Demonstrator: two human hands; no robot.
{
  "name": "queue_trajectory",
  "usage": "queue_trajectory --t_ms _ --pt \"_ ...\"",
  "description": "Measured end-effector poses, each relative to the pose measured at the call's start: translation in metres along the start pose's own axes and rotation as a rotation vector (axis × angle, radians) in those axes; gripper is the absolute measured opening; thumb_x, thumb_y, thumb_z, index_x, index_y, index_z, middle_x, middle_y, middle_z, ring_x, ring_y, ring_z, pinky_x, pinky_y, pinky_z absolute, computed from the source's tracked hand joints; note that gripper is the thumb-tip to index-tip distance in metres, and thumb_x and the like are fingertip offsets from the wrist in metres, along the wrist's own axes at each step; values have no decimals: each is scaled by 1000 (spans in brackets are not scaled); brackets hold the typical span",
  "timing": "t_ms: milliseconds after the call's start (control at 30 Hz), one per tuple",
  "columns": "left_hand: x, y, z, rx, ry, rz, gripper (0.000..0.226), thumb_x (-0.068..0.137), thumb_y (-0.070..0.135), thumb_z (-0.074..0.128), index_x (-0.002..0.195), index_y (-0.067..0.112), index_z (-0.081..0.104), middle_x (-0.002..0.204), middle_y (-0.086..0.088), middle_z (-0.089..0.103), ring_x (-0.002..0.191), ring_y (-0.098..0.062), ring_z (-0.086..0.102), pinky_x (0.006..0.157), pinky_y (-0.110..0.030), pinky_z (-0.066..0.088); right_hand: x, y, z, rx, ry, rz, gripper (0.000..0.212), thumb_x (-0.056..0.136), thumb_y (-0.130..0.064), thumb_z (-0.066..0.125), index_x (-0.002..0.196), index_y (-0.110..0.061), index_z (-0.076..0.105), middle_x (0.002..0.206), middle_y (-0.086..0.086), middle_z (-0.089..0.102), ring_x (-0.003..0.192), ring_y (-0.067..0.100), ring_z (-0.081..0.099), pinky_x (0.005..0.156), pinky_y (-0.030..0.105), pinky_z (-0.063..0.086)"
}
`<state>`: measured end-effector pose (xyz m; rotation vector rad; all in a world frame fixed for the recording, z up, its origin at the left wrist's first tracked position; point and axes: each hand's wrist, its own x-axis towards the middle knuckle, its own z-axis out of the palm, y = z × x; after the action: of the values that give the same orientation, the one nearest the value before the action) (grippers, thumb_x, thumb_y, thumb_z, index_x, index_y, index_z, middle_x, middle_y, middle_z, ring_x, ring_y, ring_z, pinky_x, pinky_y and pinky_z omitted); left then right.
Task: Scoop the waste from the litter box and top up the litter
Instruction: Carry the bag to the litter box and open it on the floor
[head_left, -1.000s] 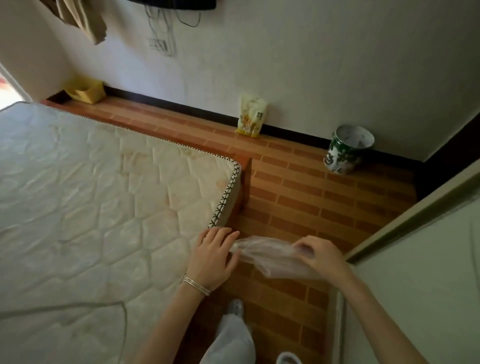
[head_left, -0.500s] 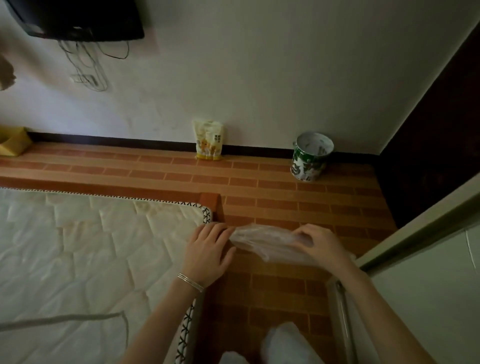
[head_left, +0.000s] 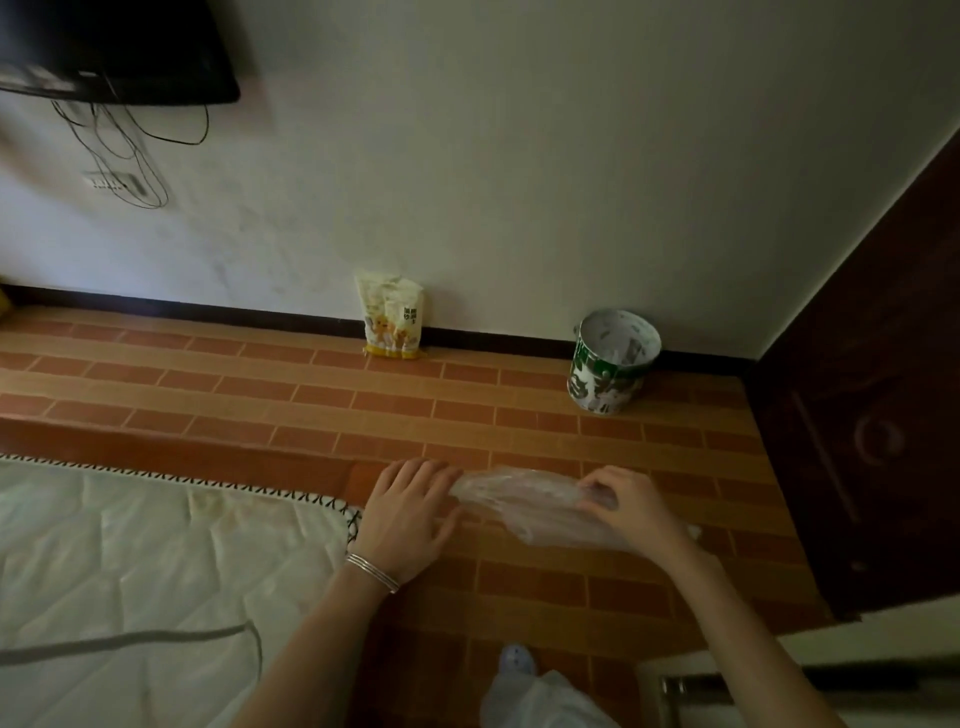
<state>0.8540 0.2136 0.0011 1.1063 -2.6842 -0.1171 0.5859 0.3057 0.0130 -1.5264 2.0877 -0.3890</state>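
I see both grips clenched on the plastic bag (head_left: 524, 506), left hand (head_left: 410, 514) and right hand (head_left: 626, 501) at opposite ends. Litter pouch (head_left: 392, 322) sits by the wall, well beyond them.

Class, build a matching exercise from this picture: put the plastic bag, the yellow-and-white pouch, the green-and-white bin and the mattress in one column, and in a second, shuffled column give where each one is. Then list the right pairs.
Column one:
1. plastic bag
2. yellow-and-white pouch
3. green-and-white bin
4. mattress

Column two:
A. on the floor near the dark door at the right, by the wall
B. lower left of the view, beside the tiled floor
C. stretched between the left hand and the right hand
D. upright against the wall's dark skirting, middle of the view

Pairs: 1-C, 2-D, 3-A, 4-B
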Motion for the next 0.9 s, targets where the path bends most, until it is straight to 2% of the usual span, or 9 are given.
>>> queue_trajectory --t_ms 133,267,433,567,733,900 --pt "62 4 5 2 10 -21 47 86 44 38 121 22 59 116 3 62 107 -19 57 93 -38 45 58 13 -40 -33 -4 -38 19 85 -29 63 103 -24 60 101 -14 56 90 1 52 69 11 38" --pt "100 -3 15 -18 -17 -48 47 88 46 36 124 23 57 120 3 60 111 -19 55 94 -38 43 99 22 -53 -33 -25 -52 19 84 -30 63 103 -26 60 98 -17 54 90 0 53 72 13 40" --pt "139 -27 26 -28 -23 -53 45 88 45 38 120 22 59 116 2 62 107 -20 57 92 -39 46 149 28 -50 -44 -69 -67 18 84 -30 64 101 -29 60 98 -17 57 90 -2 53 73 13 42" --pt "171 -61 37 -18 -23 -76 44 87 46 40 119 23 60 115 4 62 107 -18 57 91 -37 45 199 21 -48 -68 -82 -89 18 85 -28 64 102 -28 60 98 -18 55 89 -2 53 71 12 41" --pt "224 -123 40 -4 27 -93 44 83 45 44 116 23 61 112 4 63 103 -18 59 89 -36 47 286 -11 -63 -85 -73 -159 15 86 -25 63 101 -26 62 100 -13 59 90 0 54 78 15 44" --pt "280 -189 28 8 57 -129 43 85 46 43 117 24 60 112 4 62 103 -19 58 90 -37 47 375 -60 -84 -118 -65 -255 17 87 -25 61 104 -22 63 99 -13 58 91 -1 54 71 3 36"
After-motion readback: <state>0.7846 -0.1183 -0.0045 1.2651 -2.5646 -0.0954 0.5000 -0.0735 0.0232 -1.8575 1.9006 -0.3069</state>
